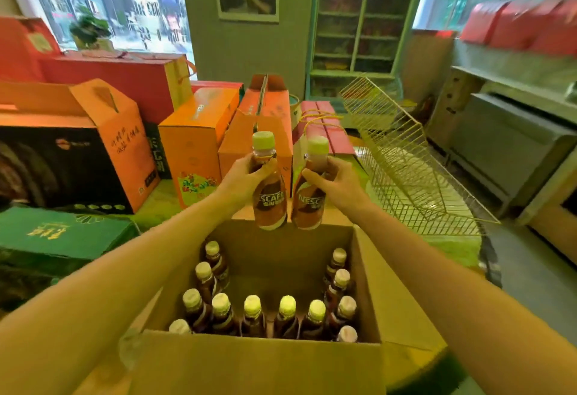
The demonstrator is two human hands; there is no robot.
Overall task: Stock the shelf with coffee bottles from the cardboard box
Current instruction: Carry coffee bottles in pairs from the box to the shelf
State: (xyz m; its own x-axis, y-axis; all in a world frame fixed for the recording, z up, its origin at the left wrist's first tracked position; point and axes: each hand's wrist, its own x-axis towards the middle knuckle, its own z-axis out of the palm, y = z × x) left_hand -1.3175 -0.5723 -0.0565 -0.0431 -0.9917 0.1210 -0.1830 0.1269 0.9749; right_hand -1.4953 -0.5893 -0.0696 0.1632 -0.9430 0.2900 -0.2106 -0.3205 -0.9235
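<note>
An open cardboard box (249, 363) stands in front of me with several brown coffee bottles (253, 316) upright inside, pale caps up, along its left, right and near sides. My left hand (242, 181) grips the neck of one coffee bottle (270, 204), held upright above the box's far edge. My right hand (335, 184) grips a second coffee bottle (309, 207) right beside it. Both bottles hang clear of the box and nearly touch each other.
Orange and red gift boxes (193, 141) crowd the area behind the box, with a black box (62, 170) and a green box (62, 235) at left. A tilted wire rack (402, 160) lies at right. A glass-door cooler (359, 29) stands at the back; a metal counter (515, 132) runs along the right.
</note>
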